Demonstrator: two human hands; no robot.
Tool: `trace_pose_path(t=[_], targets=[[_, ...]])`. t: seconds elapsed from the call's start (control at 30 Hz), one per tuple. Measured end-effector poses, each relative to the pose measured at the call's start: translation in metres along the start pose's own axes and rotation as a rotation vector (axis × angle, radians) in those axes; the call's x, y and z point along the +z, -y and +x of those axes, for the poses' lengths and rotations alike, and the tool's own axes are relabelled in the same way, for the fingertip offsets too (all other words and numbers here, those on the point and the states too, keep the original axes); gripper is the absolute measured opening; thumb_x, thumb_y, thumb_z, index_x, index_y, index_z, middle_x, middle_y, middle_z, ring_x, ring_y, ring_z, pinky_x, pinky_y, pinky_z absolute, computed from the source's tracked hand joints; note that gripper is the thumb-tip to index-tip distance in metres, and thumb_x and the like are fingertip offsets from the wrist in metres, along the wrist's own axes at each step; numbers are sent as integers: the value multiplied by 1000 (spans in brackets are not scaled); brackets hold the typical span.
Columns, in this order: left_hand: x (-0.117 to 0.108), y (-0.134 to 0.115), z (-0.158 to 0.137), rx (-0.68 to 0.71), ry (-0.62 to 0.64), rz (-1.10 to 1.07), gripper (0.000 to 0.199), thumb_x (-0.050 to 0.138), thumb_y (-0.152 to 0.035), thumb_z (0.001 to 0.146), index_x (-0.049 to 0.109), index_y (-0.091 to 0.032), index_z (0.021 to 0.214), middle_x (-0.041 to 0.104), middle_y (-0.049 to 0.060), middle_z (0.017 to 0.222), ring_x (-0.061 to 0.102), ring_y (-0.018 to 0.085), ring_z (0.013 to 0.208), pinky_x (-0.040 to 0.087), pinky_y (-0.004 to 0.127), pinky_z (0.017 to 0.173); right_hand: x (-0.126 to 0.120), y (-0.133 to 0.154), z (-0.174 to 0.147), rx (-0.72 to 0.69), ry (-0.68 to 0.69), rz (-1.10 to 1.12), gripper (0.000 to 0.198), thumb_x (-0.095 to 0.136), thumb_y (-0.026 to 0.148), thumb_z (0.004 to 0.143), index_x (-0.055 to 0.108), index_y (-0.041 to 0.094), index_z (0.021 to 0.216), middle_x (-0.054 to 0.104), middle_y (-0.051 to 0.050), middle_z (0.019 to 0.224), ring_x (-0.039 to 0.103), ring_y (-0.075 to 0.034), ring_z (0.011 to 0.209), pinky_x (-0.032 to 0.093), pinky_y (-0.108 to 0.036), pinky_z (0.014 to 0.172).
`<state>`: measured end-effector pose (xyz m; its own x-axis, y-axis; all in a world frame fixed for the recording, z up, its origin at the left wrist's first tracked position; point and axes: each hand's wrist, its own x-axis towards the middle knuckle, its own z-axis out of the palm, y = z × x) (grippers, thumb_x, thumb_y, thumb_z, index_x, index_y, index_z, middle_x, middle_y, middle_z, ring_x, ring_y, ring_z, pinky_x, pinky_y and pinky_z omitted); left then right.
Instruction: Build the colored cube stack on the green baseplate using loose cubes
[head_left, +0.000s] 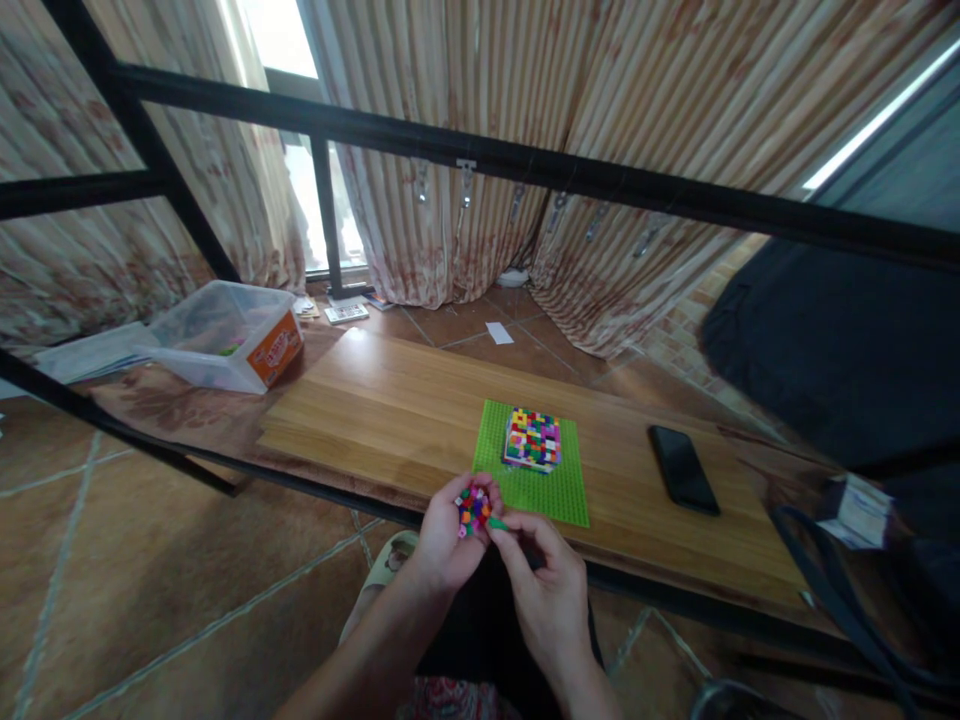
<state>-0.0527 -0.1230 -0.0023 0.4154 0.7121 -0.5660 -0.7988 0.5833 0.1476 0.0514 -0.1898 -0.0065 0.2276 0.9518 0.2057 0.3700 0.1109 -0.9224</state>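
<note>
Cupping small mixed bricks (472, 508) in left hand (444, 545), lower centre of frame; pinching green piece (496, 524) in right hand (546, 582), just beside

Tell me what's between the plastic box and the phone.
The head view shows wooden board, then the green baseplate carrying a multicoloured brick block.
</note>
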Motion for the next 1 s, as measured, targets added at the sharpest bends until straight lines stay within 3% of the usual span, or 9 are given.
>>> trace_pose_path(t=[0.1, 0.17, 0.23, 0.53, 0.7, 0.83, 1.0], targets=[[-11, 1, -1, -73, -75, 130, 24, 49, -24, 89, 57, -11, 70, 51, 1, 60, 46, 4, 46, 28, 12, 35, -5, -3, 3, 2, -24, -41, 12, 62, 34, 85, 68, 23, 87, 69, -3, 85, 65, -19, 79, 50, -29, 72], [-20, 3, -4, -131, -45, 264, 23, 54, -26, 87, 56, -11, 70, 49, -1, 60, 40, 2, 42, 16, 11, 32, -9, -5, 6, -11, -26, -83, 11, 61, 31, 85, 68, 24, 88, 69, -3, 86, 65, -19, 79, 50, -29, 72], [-27, 5, -8, -132, 4, 412, 22, 59, -30, 84, 57, -11, 73, 50, 0, 62, 40, 2, 43, 13, 12, 34, -12, -7, 8, -23, -7, -121, 9, 60, 28, 85, 68, 24, 87, 69, -2, 85, 65, -19, 79, 49, -28, 71], [-27, 15, -17, 39, 83, 769, 38, 68, -48, 71, 52, -14, 66, 44, -3, 56, 34, 4, 44, 10, 17, 39, -17, -6, 7, -16, 139, -138, 12, 56, 24, 88, 65, 23, 81, 66, -2, 80, 63, -17, 74, 46, -25, 67], [-27, 18, -17, 38, 84, 783, 40, 68, -49, 68, 50, -15, 62, 42, -4, 54, 33, 4, 44, 8, 18, 41, -17, -11, 6, 56, 166, -26, 14, 58, 28, 88, 66, 22, 79, 66, -2, 77, 62, -17, 74, 45, -25, 69], [-32, 16, -15, -6, 70, 742, 38, 68, -47, 68, 49, -15, 62, 43, -3, 55, 33, 4, 43, 9, 19, 41, -11, -23, 3, 183, 144, 227, 13, 66, 33, 82, 67, 21, 77, 66, -1, 72, 61, -16, 68, 47, -25, 65], [-38, 9, -14, -78, 56, 687, 34, 69, -43, 70, 57, -12, 72, 45, -3, 60, 35, 3, 45, 8, 17, 41, -9, -38, 1, 263, 57, 390, 19, 69, 37, 78, 69, 21, 89, 64, 0, 71, 59, -14, 62, 48, -25, 62]])
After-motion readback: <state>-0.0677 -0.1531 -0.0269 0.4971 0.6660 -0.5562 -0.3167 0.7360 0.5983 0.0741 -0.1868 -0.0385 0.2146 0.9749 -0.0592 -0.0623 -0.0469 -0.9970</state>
